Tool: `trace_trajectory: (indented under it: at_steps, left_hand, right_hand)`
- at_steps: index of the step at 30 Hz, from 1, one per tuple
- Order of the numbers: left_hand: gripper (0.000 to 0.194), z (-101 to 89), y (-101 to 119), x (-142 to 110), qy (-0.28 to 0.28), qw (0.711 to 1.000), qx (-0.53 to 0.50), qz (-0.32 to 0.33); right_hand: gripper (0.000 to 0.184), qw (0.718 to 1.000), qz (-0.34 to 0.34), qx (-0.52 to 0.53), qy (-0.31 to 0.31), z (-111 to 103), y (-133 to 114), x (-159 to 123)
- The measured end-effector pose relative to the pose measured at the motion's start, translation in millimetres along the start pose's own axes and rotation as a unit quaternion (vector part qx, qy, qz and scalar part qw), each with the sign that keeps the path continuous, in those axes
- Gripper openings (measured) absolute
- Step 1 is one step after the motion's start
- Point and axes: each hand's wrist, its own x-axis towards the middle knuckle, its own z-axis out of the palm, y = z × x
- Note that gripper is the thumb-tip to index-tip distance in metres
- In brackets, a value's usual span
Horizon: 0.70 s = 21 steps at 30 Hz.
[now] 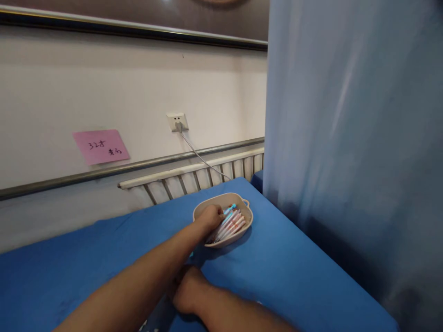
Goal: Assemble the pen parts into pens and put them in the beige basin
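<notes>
Head view: left hand (210, 216) in basket (224, 200) of pens (231, 224); right hand (189, 289) outside; grips unclear.

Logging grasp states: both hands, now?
Left hand: in the beige basket, fingers at the pens; whether it holds one can't be told.
Right hand: fingers obscured, open or closed can't be told.

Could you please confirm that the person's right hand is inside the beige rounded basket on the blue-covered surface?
Not quite: the head view shows the left hand inside the beige rounded basket on the blue-covered surface; the right hand is outside it.
</notes>
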Motion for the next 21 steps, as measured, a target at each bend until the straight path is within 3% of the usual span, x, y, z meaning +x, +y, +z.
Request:
trace_trajectory:
  at_steps: [6,12,15,21]
  left_hand:
    - [0.014,2.9,-3,2,0.006,1.0,0.02,0.019]
    - [0.019,1.1,-2,-6,0.014,0.998,0.042,0.035]
    - [0.021,-1.3,-2,-11,0.018,0.998,0.049,0.04]
    - [0.021,-10.7,-3,-18,0.022,0.997,0.059,0.053]
  right_hand:
    - [0.019,0.976,-0.1,-0.193,-0.003,3,4,5]
    - [0.023,0.955,-0.146,-0.259,-0.012,2,4,7]
    - [0.025,0.958,-0.136,-0.253,-0.024,-2,1,4]
    - [0.027,0.99,-0.038,-0.136,-0.004,-7,-3,-4]
